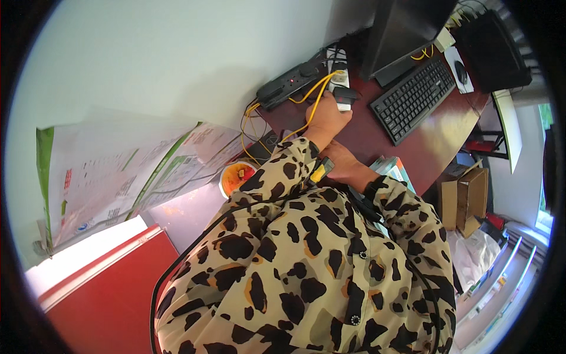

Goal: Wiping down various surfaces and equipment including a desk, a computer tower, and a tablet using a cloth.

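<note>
Two bare hands lie over a dark red tabletop (433,138). At one o'clock the left hand (328,120) has its fingers curled nearly closed on the near end of a white power strip (339,78), beside a black plug (345,94); a yellow cable (320,97) loops over that hand. Closer in, the right hand (345,161) lies by the left cuff, its fingertips hidden, so I cannot tell their grip. A black power strip (289,86) sits at twelve o'clock by the pale wall (177,65). At two o'clock are a black keyboard (413,100) and a mouse (461,72); past three, an open cardboard box (464,197). Printed sheets (106,177) hang at nine; a red panel (118,295) fills eight.
</note>
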### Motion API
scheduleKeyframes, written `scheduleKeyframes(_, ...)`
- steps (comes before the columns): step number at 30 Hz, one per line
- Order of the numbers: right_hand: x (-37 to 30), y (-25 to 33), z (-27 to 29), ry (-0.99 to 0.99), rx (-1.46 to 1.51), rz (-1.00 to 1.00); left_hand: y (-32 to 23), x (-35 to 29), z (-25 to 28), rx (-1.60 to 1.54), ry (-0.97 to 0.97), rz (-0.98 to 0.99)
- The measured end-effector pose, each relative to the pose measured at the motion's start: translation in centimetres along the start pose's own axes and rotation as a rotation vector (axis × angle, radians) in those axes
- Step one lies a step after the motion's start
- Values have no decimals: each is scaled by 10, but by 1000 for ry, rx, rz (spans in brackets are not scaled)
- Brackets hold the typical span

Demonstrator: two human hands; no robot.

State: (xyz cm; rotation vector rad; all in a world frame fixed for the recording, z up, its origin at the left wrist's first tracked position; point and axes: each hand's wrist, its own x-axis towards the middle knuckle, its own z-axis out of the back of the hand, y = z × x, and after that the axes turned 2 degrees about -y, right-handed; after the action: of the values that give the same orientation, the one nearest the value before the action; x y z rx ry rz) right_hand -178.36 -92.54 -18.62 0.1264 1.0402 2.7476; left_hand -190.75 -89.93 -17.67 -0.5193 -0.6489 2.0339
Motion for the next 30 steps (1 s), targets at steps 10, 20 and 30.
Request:
scheduleKeyframes(10, -46, 2, 24, 283, -299, 7, 1, -53, 40, -180, 370, -251)
scheduleKeyframes(20, -37, 11, 21, 28, -402, -247, 134, -40, 99, 203, -415, -236)
scheduleKeyframes(30, -4, 12, 4, -44, -452, -188, 139, -9, 73, 173, -318, -117)
